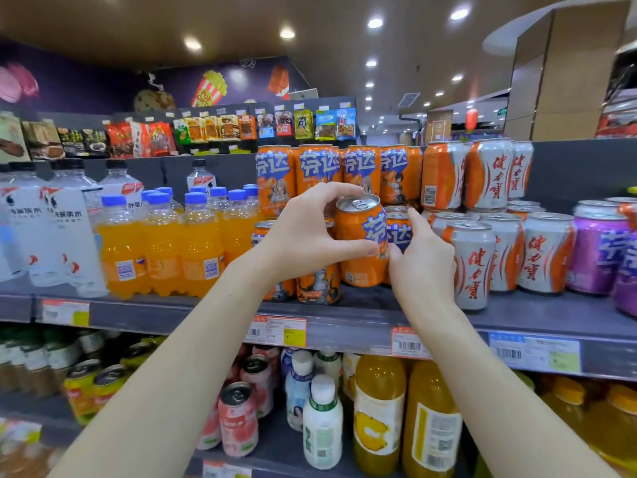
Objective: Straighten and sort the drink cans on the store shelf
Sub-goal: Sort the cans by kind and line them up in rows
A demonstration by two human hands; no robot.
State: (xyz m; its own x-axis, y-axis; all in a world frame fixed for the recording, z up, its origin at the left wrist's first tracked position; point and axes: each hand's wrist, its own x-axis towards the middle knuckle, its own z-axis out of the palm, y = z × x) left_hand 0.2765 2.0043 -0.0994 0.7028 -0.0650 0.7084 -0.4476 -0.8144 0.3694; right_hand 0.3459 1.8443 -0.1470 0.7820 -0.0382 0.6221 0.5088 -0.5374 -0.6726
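Two hands were on the job when I looked in. My left hand (310,232) gripped one orange can (360,239), fingers curled over its top rim and thumb pressed low on the side wall. My right hand (422,260) lay half open just beside it, forefinger raised and thumb touching the can's lower side, clamped on nothing. The can sat tilted among the other orange cans (339,174), a little back from the front edge of the shelf (365,326), with the white-and-orange cans (489,250) toward the shelf's right end and the orange soda bottles (162,243) toward its left.

I judged the can full, so fairly heavy for its size, with a stiff but thin wall that would dent under a hard squeeze and a smooth printed skin that might slip. The safest hold, to my mind, was rim and base together, or a wide wrap round the middle, turning it until the label faced out.
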